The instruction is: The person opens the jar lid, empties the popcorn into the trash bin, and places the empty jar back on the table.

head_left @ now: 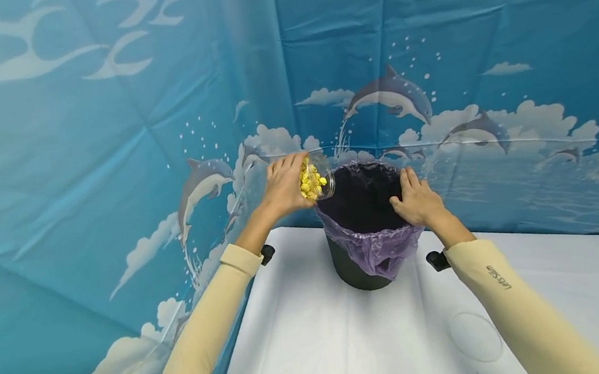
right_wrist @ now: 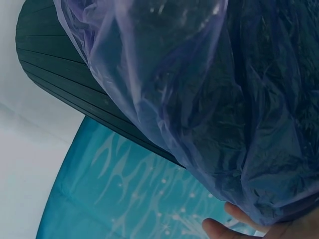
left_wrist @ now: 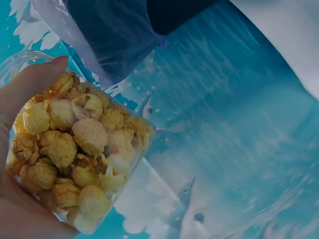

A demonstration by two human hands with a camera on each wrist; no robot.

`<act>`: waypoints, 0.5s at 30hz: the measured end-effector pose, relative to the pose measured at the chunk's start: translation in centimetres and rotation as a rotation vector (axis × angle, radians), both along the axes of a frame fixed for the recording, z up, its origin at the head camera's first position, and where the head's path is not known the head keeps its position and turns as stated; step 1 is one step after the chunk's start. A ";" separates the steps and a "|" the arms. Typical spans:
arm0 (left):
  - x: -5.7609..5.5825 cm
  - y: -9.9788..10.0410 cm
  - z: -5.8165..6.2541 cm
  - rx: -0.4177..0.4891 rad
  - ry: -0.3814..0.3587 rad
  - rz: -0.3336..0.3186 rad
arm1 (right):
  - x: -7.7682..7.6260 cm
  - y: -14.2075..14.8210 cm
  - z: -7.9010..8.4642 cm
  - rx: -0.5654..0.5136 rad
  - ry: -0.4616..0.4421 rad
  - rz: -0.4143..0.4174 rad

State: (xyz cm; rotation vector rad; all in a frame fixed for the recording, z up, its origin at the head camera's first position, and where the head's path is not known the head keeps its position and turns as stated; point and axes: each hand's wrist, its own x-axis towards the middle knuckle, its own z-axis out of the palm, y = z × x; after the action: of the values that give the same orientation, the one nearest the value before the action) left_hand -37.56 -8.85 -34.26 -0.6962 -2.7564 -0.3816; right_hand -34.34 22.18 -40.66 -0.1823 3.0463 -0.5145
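In the head view my left hand (head_left: 285, 185) grips a clear plastic jar (head_left: 322, 166) lying on its side, its mouth turned right above the near-left rim of a dark trash bin (head_left: 361, 277). Yellow popcorn (head_left: 311, 181) sits in the jar. The left wrist view shows the round popcorn pieces (left_wrist: 89, 137) closely, with the thumb (left_wrist: 40, 79) across the jar. A purple bag (head_left: 377, 246) lines the bin and folds over its rim. My right hand (head_left: 418, 199) rests on the bin's right rim, fingers fairly straight and thumb apart; the bag partly hides it in the right wrist view.
The bin stands on a white table (head_left: 304, 339) near its back edge. Black clamps (head_left: 437, 261) sit on the table's edge, on either side of the bin. Blue curtains (head_left: 108, 140) printed with dolphins and clouds hang behind and to the left.
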 end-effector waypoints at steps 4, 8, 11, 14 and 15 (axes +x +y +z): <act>-0.5 1.1 0.6 -0.138 0.104 -0.009 | 0.0 0.0 -0.2 0.002 -0.004 -0.003; -1.0 1.9 1.0 -0.255 0.210 -0.019 | 0.0 0.1 -0.2 0.007 -0.003 -0.005; -1.3 2.3 1.1 -0.324 0.261 -0.016 | 0.0 0.1 -0.1 0.006 -0.001 -0.006; -1.5 2.6 1.2 -0.370 0.284 -0.019 | 0.1 0.1 0.0 0.008 -0.003 -0.006; -1.5 2.6 1.2 -0.388 0.290 -0.021 | 0.2 0.0 0.0 0.007 -0.004 -0.007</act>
State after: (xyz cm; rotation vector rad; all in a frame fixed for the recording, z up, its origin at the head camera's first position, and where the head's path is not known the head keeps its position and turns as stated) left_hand -39.09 -6.22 -33.07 -0.7970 -2.5632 0.2427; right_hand -34.16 22.23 -40.66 -0.1706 3.0452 -0.5047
